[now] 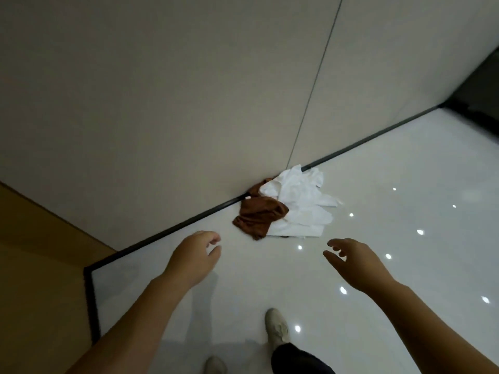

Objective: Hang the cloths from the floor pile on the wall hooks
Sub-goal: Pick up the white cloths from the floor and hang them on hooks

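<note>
Bare glossy floor [243, 279] open before the cloth pile [286, 206], wall [162, 103] and dark baseboard [189, 225] touching behind it

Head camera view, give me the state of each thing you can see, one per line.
Brown cloth: crumpled on the floor against the wall, not held.
White cloth: crumpled beside and partly over the brown one, not held.
Left hand: empty, fingers loosely curled, short of the pile.
Right hand: empty, fingers spread, short of the pile.
Wall hooks: not in view.

Glossy floor [378, 198]: cloth pile [286, 203], perhaps shoes [276, 325]
</note>
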`<action>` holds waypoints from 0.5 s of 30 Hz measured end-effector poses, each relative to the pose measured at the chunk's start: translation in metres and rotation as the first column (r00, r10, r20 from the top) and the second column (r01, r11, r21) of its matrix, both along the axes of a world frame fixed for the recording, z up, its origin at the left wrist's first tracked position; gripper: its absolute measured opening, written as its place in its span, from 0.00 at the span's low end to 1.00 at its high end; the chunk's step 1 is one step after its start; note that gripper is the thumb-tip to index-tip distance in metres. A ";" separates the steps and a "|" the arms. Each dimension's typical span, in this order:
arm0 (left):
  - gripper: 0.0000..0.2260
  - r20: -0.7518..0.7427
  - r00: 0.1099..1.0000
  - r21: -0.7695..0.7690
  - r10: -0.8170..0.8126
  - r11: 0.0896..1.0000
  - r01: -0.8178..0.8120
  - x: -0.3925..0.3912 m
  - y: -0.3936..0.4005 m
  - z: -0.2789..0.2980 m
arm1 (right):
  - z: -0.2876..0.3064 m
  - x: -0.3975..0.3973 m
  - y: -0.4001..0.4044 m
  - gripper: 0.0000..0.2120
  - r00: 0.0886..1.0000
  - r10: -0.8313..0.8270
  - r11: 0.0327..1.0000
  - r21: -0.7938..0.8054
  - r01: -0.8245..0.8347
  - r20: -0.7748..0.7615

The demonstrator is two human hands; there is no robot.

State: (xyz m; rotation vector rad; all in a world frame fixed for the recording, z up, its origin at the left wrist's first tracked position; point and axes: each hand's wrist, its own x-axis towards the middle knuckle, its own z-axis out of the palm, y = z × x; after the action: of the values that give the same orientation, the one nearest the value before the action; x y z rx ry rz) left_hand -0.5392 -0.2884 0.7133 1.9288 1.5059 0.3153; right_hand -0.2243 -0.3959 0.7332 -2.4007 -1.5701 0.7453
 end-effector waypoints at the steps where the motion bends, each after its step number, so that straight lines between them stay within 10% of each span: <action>1: 0.12 -0.003 0.999 -0.006 -0.050 0.999 0.050 0.010 0.001 -0.003 | -0.001 0.003 -0.014 0.17 0.999 -0.048 0.999 0.001 0.048 -0.001; 15: 0.12 -0.031 0.947 -0.070 -0.320 0.946 0.317 0.143 0.003 -0.020 | -0.029 0.094 -0.085 0.17 0.947 -0.320 0.946 -0.061 0.318 -0.027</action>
State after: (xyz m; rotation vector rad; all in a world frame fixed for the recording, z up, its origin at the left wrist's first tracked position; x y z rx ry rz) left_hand -0.3966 -0.2853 0.6933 2.0971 1.1872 0.0811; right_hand -0.1304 -0.4812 0.7042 -2.5759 -1.1169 0.7685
